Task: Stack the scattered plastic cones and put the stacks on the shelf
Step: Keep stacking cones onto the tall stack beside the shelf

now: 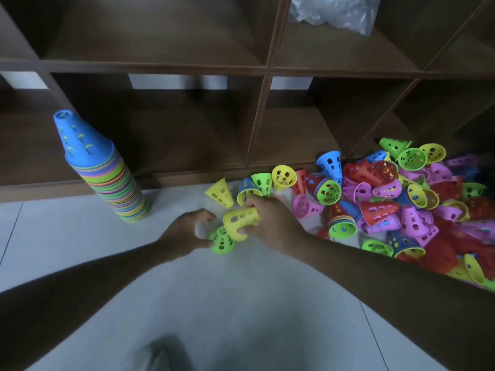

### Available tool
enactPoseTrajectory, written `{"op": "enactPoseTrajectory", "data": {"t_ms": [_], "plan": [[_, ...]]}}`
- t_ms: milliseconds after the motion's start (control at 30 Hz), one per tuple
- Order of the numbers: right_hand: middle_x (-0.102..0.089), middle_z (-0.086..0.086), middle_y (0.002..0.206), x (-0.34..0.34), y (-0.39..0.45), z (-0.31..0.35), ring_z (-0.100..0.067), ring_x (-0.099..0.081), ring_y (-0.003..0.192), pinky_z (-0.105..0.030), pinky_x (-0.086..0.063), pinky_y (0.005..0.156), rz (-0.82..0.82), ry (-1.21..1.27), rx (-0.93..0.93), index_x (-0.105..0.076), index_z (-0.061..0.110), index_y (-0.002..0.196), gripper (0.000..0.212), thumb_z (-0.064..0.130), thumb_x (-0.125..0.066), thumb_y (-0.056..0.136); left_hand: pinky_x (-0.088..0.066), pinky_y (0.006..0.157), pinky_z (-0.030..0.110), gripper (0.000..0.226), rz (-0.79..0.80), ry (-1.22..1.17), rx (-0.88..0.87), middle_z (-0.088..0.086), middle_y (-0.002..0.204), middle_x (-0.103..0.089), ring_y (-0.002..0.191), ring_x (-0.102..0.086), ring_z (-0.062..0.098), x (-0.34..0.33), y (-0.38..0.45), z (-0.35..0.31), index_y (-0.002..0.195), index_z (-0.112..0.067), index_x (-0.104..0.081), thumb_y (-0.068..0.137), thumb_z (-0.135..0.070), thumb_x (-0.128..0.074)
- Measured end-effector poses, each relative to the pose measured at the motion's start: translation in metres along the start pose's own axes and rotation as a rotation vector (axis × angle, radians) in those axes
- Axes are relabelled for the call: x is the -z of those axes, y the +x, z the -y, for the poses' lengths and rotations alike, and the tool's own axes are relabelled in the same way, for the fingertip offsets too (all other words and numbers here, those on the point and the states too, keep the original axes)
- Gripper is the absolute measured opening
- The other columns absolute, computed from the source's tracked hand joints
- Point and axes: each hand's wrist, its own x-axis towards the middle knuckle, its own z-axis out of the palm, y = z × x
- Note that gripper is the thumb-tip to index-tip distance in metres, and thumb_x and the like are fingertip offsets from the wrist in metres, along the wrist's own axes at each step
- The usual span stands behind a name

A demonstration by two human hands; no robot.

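A yellow cone point(242, 220) is gripped by the right hand point(270, 223), fingers and thumb curled round it, wide rim pointing down-left. A green cone point(221, 241) sits just below-left of it, touching or nearly nested at the yellow rim; exact fit cannot be told. The green cone is held by the left hand point(187, 231), fingers curled against it, though part of the grip is hidden behind the hand. Both hands are low over the tiled floor point(80, 236), close together.

A tall stack point(107, 178) of mixed-colour cones, capped by a blue cone point(77, 137), is standing upright on the floor at the left, just in front of the shelf base, not inside any compartment.

The loose pile point(388, 199) of cones (pink, red, yellow, green, blue) is spread over the floor at the right, against the shelf foot. A few strays lie near the right hand: a yellow one point(220, 192), a blue-and-yellow one point(246, 190), a green one point(262, 182). Some short stacks are seen in the pile, e.g. one with a green rim point(342, 222).

The wooden shelf point(262, 68) runs across the top; a crumpled plastic bag point(334, 10) is lying in the upper-right compartment. No cones are seen in the compartments.
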Motion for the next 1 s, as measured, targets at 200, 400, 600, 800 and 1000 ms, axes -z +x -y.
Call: {"op": "enactPoseTrajectory", "data": {"t_ms": [200,400,600,800,1000], "plan": [[-0.059,-0.005,0.115,-0.036,0.002,0.014,-0.024,-0.056,0.106,-0.028,-0.041,0.081,0.029,-0.097,0.051,-0.064,0.017,0.118,0.05,0.027,-0.084,0.073,-0.049,0.087,0.022,0.028,0.029,0.162,-0.064,-0.015,0.108,-0.067,0.104,-0.062,0.006,0.027,0.006,0.011,0.109,-0.034,-0.064,0.086,-0.022,-0.075],[-0.053,-0.006,0.118,-0.076,0.002,0.005,-0.027,-0.051,0.108,-0.033,-0.041,0.092,0.082,-0.14,-0.007,-0.062,0.017,0.121,0.047,0.021,-0.079,0.077,-0.053,0.089,0.03,0.022,-0.03,0.215,-0.138,-0.014,0.107,-0.068,0.099,-0.062,0.005,0.038,0.029,0.014,0.111,-0.029,-0.066,0.09,-0.025,-0.072],[-0.049,-0.002,0.122,-0.091,-0.008,-0.008,-0.024,-0.051,0.112,-0.034,-0.043,0.095,0.118,-0.194,-0.055,-0.057,0.019,0.124,0.049,0.03,-0.078,0.081,-0.05,0.097,0.037,0.034,-0.046,0.359,-0.281,-0.001,0.125,-0.063,0.118,-0.056,0.02,0.029,0.054,0.013,0.123,-0.023,-0.063,0.09,-0.024,-0.071],[-0.06,-0.004,0.118,-0.067,-0.008,-0.022,-0.022,-0.057,0.111,-0.042,-0.049,0.093,-0.202,0.16,-0.169,-0.058,0.017,0.125,0.052,0.058,-0.049,0.095,-0.051,0.096,0.042,0.035,-0.082,0.687,-0.594,0.004,0.134,-0.058,0.123,-0.052,0.029,0.025,0.085,-0.005,0.115,-0.017,-0.067,0.081,-0.021,-0.076],[-0.043,-0.015,0.147,-0.042,0.034,-0.065,-0.036,-0.044,0.133,-0.053,-0.043,0.107,-0.427,0.241,-0.794,-0.036,0.011,0.148,0.071,0.056,-0.052,0.096,-0.028,0.117,0.043,0.066,0.119,1.029,-0.503,0.001,0.165,-0.025,0.154,-0.016,0.028,0.015,0.108,-0.03,0.156,-0.019,-0.031,0.095,-0.016,-0.056]]}}
